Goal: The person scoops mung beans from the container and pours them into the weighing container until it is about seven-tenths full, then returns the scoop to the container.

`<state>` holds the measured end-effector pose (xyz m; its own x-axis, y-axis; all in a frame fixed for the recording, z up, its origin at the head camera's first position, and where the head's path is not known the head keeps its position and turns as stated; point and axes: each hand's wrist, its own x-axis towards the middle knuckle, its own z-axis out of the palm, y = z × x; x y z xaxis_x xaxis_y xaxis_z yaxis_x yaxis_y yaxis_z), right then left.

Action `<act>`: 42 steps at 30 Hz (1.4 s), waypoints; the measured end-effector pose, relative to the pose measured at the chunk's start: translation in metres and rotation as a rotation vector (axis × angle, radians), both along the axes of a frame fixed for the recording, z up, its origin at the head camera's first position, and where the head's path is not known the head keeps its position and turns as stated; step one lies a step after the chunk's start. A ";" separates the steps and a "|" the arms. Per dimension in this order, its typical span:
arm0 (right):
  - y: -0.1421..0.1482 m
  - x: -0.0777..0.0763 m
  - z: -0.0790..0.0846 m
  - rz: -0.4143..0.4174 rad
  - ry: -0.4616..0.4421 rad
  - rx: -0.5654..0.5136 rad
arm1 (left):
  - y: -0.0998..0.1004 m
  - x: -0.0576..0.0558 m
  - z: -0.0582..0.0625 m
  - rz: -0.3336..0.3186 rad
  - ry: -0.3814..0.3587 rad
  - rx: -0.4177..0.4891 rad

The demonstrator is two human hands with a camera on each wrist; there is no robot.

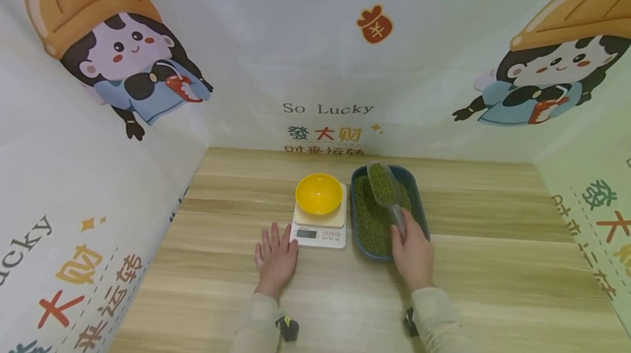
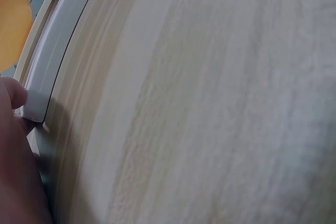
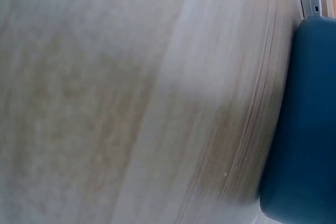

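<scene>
At one o'clock ahead of you, the dark blue tray (image 1: 417,205) holds a bed of small green beans (image 1: 371,228), and your right grip (image 1: 415,254) is curled round the handle of the scoop (image 1: 397,218), its loaded head pointing to eleven o'clock over the tray's far half. Carry that head level — the beans look dry, round and quick to roll — and tip it slowly from the wrist rather than jerking. Your left grip (image 1: 277,260) lies with its fingers extended, holding nothing, at the scale's (image 1: 319,239) eight o'clock corner and seemingly touching it; easing off there would probably help the reading stay true. The scoop is smooth, greyish, see-through plastic; the tray is rounded at its corners. At nine o'clock from the tray, the flat white scale carries a glossy yellow bowl (image 1: 318,194) — thin-looking, likely to shift if knocked — on the wood-grained table (image 1: 222,205).
</scene>
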<state>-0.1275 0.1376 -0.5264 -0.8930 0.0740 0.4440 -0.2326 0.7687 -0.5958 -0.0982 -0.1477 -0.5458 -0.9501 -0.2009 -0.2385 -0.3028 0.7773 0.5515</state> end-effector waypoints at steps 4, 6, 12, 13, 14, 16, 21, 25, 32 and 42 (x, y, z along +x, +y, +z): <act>0.002 0.004 -0.003 -0.009 -0.015 0.000 | 0.002 0.003 -0.005 -0.006 -0.016 -0.002; 0.002 0.005 -0.003 -0.011 -0.013 -0.003 | 0.002 0.004 -0.005 -0.006 -0.008 0.011; 0.001 0.004 0.000 0.009 -0.034 -0.016 | 0.000 0.001 -0.002 -0.018 0.016 0.042; 0.000 0.003 0.001 0.012 -0.046 -0.016 | -0.001 0.000 -0.001 -0.021 0.012 0.042; 0.000 0.003 0.001 0.016 -0.061 -0.015 | -0.001 -0.001 -0.001 -0.024 0.008 0.040; 0.001 0.002 0.002 0.022 -0.086 -0.011 | -0.001 -0.002 -0.001 -0.027 0.005 0.042; 0.005 0.001 0.005 0.032 -0.115 -0.012 | 0.001 -0.003 -0.001 -0.032 0.002 0.040; 0.007 0.000 0.009 0.049 -0.187 -0.044 | 0.001 -0.001 0.000 -0.021 -0.001 0.047; 0.010 -0.003 0.020 0.081 -0.379 -0.231 | -0.003 -0.001 0.000 -0.019 0.003 0.045; 0.016 -0.017 0.049 0.285 -0.461 -0.184 | -0.002 0.001 0.002 -0.013 0.005 0.052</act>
